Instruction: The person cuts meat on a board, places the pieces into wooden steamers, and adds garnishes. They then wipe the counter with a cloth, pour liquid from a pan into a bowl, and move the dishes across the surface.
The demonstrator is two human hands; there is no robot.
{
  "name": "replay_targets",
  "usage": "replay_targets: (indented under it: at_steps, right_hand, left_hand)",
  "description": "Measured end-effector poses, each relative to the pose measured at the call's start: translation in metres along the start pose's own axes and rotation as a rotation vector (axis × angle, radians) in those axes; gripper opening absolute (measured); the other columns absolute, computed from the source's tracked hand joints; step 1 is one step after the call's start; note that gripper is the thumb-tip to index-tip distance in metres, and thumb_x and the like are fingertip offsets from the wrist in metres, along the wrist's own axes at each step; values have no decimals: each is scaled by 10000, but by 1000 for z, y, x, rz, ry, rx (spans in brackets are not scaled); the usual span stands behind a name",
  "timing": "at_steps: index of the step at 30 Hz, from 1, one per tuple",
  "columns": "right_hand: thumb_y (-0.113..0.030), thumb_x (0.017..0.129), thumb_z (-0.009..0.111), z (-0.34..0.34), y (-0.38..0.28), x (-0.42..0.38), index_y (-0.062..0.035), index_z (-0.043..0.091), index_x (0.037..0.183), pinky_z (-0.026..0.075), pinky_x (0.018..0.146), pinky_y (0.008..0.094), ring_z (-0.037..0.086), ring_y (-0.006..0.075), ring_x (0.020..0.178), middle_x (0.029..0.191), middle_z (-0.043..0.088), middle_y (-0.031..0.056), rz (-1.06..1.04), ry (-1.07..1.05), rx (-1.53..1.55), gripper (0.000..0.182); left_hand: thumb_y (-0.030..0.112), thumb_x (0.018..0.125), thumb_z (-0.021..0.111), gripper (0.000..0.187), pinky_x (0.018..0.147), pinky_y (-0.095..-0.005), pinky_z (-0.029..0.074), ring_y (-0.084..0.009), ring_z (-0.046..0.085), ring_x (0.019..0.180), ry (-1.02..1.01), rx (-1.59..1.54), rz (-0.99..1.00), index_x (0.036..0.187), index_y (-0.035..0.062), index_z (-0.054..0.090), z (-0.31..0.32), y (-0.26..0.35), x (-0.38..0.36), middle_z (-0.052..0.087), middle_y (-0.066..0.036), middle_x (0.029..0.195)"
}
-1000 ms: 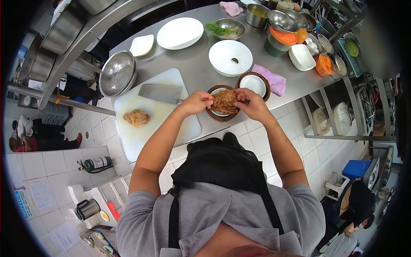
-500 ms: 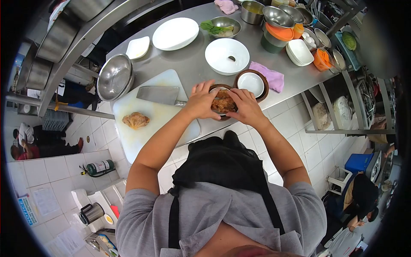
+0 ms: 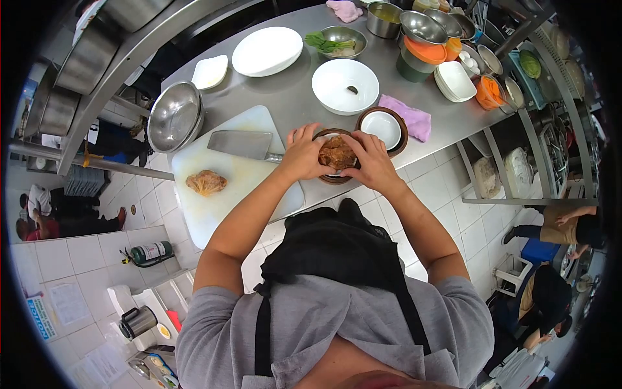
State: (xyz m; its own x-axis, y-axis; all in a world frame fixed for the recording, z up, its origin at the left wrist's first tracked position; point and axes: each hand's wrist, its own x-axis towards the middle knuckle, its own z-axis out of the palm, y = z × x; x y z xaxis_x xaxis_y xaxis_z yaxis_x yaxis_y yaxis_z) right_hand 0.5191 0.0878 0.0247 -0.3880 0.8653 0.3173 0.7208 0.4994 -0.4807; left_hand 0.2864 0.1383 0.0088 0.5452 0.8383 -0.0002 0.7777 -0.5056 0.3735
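A browned chunk of cooked meat (image 3: 337, 153) is held between my two hands at a round brown-rimmed bowl (image 3: 334, 179). My left hand (image 3: 303, 154) presses its fingers and thumb against the chunk's left side. From the right, my right hand (image 3: 372, 161) closes on it, thumb low and fingers over the top edge. The bowl's inside is mostly hidden. A second brown-rimmed bowl with a white inside (image 3: 381, 128) stands just beyond my right hand. Left of my hands, a cleaver (image 3: 238, 143) and a paler piece of meat (image 3: 206, 183) lie on the white cutting board (image 3: 249, 188).
Farther back are a white bowl (image 3: 345, 84), a large white dish (image 3: 267, 52) and a metal bowl of greens (image 3: 335, 42). Metal bowls (image 3: 175, 117) stand at the left and a pink cloth (image 3: 408, 118) lies right. Other people (image 3: 544, 295) are at the lower right.
The meat between my hands has turned, showing a darker, rounder side upward. My hands have stayed at the bowl. Another person has come into view at the right edge.
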Motion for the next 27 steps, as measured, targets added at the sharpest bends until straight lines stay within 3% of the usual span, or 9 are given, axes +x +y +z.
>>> replay_targets:
  at_steps: [11, 19, 22, 24, 27]
  right_hand:
    - [-350, 749, 860, 6, 0, -2, -83, 550, 1405, 382, 1043, 482, 497, 353, 1247, 1375, 526, 131, -73, 3, -39, 773]
    - [-345, 732, 890, 1, -3, 3, -62, 519, 1440, 367, 1084, 473, 500, 366, 1288, 1413, 533, 153, 43, -60, 16, 848]
    - [-366, 787, 857, -10, -7, 2, -52, 514, 1432, 371, 1070, 484, 502, 363, 1287, 1392, 545, 157, 55, 4, 40, 795]
    - [-294, 791, 870, -8, -7, -1, -41, 547, 1397, 415, 1047, 475, 542, 381, 1237, 1341, 591, 174, 19, 124, 82, 732]
    - [-196, 783, 876, -6, -16, -1, -26, 560, 1366, 462, 1017, 451, 561, 381, 1210, 1336, 592, 192, 39, 149, 207, 684]
  left_hand:
    - [557, 614, 893, 916, 1179, -581, 205, -363, 323, 1453, -11, -26, 32, 1362, 99, 628, 9, -5, -1, 405, -189, 1537]
    - [548, 624, 896, 905, 1194, -569, 191, -371, 315, 1460, -7, -47, 12, 1366, 108, 622, -4, -8, -7, 382, -187, 1561]
    - [545, 677, 880, 852, 1176, -593, 247, -384, 366, 1430, 178, -177, -125, 1347, 79, 633, -33, -35, -36, 413, -165, 1554]
    - [521, 732, 862, 788, 1168, -578, 283, -390, 414, 1405, 436, -272, -268, 1358, 101, 633, -49, -84, -70, 467, -175, 1522]
    - [492, 758, 852, 746, 1158, -567, 307, -383, 449, 1391, 551, -224, -516, 1374, 134, 631, -78, -154, -143, 518, -184, 1477]
